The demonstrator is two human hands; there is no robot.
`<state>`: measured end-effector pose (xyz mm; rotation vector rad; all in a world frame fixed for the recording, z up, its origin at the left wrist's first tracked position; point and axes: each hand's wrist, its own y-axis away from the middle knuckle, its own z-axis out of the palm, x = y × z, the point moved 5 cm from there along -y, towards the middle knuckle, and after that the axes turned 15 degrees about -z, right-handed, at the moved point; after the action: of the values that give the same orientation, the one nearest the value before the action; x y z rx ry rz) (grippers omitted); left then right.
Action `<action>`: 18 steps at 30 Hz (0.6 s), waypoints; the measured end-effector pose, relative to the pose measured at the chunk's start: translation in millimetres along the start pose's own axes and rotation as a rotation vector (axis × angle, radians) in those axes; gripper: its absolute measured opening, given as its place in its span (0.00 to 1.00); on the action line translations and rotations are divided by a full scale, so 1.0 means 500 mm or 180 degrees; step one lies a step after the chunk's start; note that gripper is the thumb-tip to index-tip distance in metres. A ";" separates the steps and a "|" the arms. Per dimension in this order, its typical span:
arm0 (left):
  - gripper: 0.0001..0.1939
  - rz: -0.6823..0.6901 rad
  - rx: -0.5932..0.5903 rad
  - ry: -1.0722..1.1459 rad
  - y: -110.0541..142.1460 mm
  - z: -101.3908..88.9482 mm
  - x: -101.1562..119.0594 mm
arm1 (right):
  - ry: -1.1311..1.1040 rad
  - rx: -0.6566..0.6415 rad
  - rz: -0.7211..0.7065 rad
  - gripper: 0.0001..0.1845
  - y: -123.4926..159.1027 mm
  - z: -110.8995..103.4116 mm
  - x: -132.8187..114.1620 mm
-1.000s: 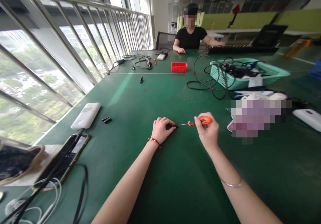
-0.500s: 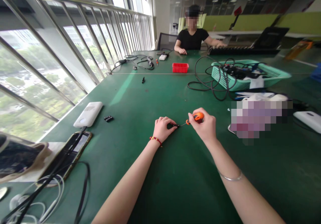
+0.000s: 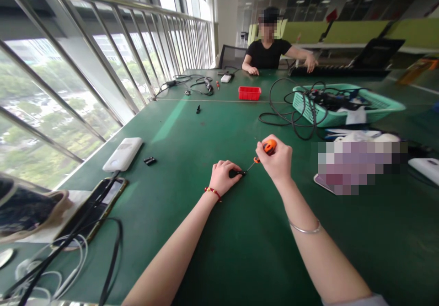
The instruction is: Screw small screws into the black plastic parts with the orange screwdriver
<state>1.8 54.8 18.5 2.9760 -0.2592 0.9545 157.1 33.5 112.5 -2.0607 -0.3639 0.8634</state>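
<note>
My left hand [image 3: 222,176] is closed on a small black part [image 3: 241,173], pinching it close to the green tabletop. Fingers cover much of that part, so its kind cannot be made out. In my right hand [image 3: 278,156] is a screwdriver [image 3: 270,147] with an orange and black handle. Its thin shaft slants down to the left, and the tip is at the black part's right end. Whether the tip sits in a screw is too small to tell. Left of my hands, another small black piece [image 3: 150,161] lies on the table.
A white power bank [image 3: 122,154], a phone [image 3: 115,188] and cables lie at left. Ahead are a small black piece [image 3: 198,109] and a red box [image 3: 249,93]. A green basket [image 3: 384,104] of cables stands at right. A person [image 3: 267,52] sits opposite.
My right hand has risen slightly, and the screwdriver stands at a steeper angle. My left hand keeps its hold on the black part. The person opposite has lifted a hand.
</note>
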 end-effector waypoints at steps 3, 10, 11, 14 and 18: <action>0.06 -0.0001 -0.0008 -0.0011 -0.001 0.001 -0.001 | -0.0050 0.0037 0.0063 0.12 0.001 -0.003 0.007; 0.06 0.0018 0.0018 0.0020 0.000 -0.001 0.000 | -0.0096 -0.0132 0.0123 0.12 0.006 0.009 0.008; 0.06 0.0017 0.0010 0.0015 0.000 0.000 0.001 | -0.0094 -0.0137 0.0123 0.13 0.007 0.010 0.008; 0.06 0.0024 0.0001 0.0002 0.000 0.000 0.001 | -0.0096 -0.0125 0.0129 0.13 0.009 0.012 0.007; 0.06 0.0022 0.0014 0.0007 0.000 0.000 0.001 | -0.0094 -0.0113 0.0119 0.13 0.010 0.010 0.006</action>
<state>1.9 54.9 18.8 2.9800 -0.2678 0.9602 155.3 35.2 105.4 -2.0951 -0.3602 0.9167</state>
